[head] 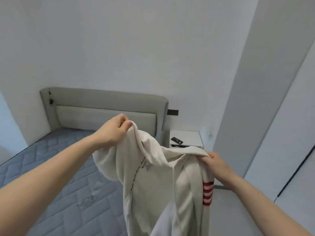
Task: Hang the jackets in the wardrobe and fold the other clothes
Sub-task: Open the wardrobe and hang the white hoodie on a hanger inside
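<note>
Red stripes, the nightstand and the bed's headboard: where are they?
red stripes (208, 193), head view, on the middle stripe of the cream garment's sleeve.
nightstand (190, 136), head view, on its bare white top.
headboard (105, 97), head view, on its padded upper band.

The cream garment (153, 184) runs off the bottom edge; its label's print is too small to read.

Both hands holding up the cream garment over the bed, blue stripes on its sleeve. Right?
Not quite: the stripes are red, not blue, as the head view shows. The rest holds: left hand and right hand hold up the cream garment over the bed.
</note>
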Motion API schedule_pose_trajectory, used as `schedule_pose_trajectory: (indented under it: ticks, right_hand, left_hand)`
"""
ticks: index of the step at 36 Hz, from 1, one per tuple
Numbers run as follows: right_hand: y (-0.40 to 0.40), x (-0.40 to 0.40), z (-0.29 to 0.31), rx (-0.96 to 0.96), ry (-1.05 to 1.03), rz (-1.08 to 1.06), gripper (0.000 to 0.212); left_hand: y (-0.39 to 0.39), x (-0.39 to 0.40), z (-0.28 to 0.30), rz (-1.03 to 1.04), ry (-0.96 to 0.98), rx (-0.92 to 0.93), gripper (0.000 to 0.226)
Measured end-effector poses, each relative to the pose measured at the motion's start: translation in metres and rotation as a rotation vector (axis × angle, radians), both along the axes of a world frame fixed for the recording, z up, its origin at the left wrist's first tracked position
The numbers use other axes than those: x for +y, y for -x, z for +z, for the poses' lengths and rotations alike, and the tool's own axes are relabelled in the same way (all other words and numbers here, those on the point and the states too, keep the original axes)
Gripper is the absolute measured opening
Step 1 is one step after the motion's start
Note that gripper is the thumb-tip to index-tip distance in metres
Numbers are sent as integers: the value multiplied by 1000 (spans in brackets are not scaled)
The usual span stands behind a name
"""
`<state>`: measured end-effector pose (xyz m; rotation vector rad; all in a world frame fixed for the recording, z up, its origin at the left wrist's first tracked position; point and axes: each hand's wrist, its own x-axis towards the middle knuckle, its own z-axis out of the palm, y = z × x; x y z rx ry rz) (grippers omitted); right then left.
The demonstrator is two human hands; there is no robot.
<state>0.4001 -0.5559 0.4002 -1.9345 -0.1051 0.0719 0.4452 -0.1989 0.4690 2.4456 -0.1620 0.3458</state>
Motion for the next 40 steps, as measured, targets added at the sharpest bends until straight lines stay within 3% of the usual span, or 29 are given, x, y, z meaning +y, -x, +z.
schedule_pose_trajectory:
  ticks: [6,11,15,17,22,27,30,36,40]
  right_hand:
    - [-35,-82,-53,139,135,-203,22]
    - [-59,-121,-58,76,-13,-113,12]
    - [-82,-144,-33,14,-178,90,63]
    - [-98,-153,-20,-40,-172,49,69]
    - [-141,-178,-2,-190,-124,-281,12]
    - [-171,-212,4,-278,-201,-337,18]
    - [-192,-231,9,-399,-87,-409,12]
    - [-234,-258,20,-511,-17,-459,26]
    - [-273,-269,24,-486,-96,-486,12]
  left_hand:
    - [-53,-121,58,-206,123,-218,20]
    - [-92,-215,74,-480,150,-239,14]
    - [-120,-284,75,-635,174,-248,13]
    - [-137,-310,78,-689,200,-244,14]
    - [-188,-352,84,-728,143,-303,21]
    - [-251,-358,76,-653,-4,-328,45]
    - [-283,-363,71,-685,-15,-239,55]
    - [-342,-395,62,-809,-154,-269,63]
    - [-400,-417,34,-823,-248,-250,65]
